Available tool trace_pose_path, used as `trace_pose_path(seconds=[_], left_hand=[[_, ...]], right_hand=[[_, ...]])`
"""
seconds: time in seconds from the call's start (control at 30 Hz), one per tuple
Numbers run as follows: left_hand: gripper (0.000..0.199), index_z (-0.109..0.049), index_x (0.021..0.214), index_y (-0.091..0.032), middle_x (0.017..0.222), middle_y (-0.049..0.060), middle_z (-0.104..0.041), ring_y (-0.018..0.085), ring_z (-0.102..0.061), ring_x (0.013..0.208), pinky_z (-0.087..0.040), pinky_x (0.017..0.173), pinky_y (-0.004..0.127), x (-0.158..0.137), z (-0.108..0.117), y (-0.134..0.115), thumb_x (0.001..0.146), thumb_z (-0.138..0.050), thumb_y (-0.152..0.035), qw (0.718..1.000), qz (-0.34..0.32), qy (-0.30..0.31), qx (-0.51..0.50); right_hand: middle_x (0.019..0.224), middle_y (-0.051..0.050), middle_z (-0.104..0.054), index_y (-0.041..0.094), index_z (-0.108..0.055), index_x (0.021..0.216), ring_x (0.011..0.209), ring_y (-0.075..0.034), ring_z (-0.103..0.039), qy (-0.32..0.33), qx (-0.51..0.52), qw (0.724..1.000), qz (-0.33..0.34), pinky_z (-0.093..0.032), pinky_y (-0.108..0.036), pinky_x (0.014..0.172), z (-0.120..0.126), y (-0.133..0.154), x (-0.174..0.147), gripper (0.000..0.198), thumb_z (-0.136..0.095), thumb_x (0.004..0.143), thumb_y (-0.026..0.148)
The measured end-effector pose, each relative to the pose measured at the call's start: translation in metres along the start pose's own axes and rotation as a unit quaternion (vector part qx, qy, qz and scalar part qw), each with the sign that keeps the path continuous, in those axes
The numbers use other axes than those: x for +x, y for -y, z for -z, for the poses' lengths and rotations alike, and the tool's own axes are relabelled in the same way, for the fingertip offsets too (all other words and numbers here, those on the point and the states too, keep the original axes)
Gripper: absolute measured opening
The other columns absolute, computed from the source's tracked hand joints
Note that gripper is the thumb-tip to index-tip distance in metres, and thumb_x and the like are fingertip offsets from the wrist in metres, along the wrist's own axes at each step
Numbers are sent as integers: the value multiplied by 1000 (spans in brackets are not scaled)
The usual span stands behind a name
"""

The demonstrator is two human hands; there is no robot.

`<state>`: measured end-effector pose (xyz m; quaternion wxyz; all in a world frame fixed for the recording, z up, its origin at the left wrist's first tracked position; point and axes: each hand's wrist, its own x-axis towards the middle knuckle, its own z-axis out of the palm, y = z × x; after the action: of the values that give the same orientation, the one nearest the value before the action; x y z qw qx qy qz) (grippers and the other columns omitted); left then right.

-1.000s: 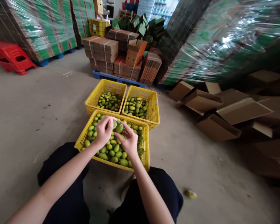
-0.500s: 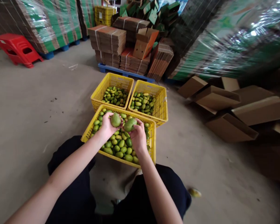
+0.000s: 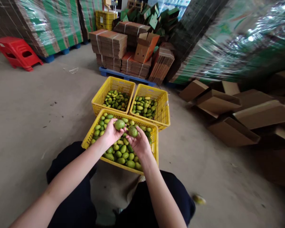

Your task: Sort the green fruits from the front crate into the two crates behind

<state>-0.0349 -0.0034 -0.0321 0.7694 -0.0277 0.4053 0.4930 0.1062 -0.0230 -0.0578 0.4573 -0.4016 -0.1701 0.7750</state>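
My left hand (image 3: 111, 133) is closed round a plump green mango (image 3: 119, 124), holding it above the near yellow crate (image 3: 90, 133). Just to the right, my right hand (image 3: 142, 145) grips another green mango (image 3: 133, 131) between thumb and fingers, its rounded end facing up. The two fruits are close together but apart. Below both hands, the near crate is filled with loose green and yellowish mangoes (image 3: 123, 155); my hands and forearms hide some of them.
Behind stand two more yellow crates, left (image 3: 97, 96) and right (image 3: 165, 109), partly filled with smaller-looking fruit. Flattened cartons (image 3: 109, 44) sit on a blue pallet. Open cardboard boxes (image 3: 223, 103) lie at right, a red stool (image 3: 16, 52) at left. One fruit (image 3: 199, 199) lies on the floor.
Both mangoes have turned in my hands, the right one now more end-on. My right hand has opened its palm upward somewhat and lowered slightly. The view has shifted a little.
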Motion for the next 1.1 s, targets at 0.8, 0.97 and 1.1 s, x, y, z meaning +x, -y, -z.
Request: trace_pose_path(seconds=[0.8, 0.97, 1.1], left_hand=[[22, -65, 80, -16, 79, 4, -71, 12, -62, 59, -50, 55, 24, -5, -5, 20, 86, -59, -36, 988, -99, 94, -69], [9, -60, 77, -17, 65, -1, -61, 11, -61, 59, -48, 52, 19, 2, -2, 15, 77, -68, -17, 981, -138, -8, -138], [12, -63, 83, -13, 71, 5, -65, 11, -64, 59, -48, 47, 17, -2, 0, 4, 87, -58, -24, 987, -49, 63, -141]], right_hand=[[68, 1, -63, 20, -62, 77, 48, -9, -48, 20, 56, 990, 128, -25, -18, 33, -14, 2, -7, 35, -74, 70, 52], [67, 2, -61, 21, -63, 76, 50, -10, -51, -58, 63, 987, 137, -28, -19, 33, -9, 9, -6, 32, -70, 74, 52], [75, 2, -62, 21, -64, 80, 55, -10, -54, 24, 57, 990, 130, -33, -18, 35, -6, 12, -8, 29, -80, 62, 37]])
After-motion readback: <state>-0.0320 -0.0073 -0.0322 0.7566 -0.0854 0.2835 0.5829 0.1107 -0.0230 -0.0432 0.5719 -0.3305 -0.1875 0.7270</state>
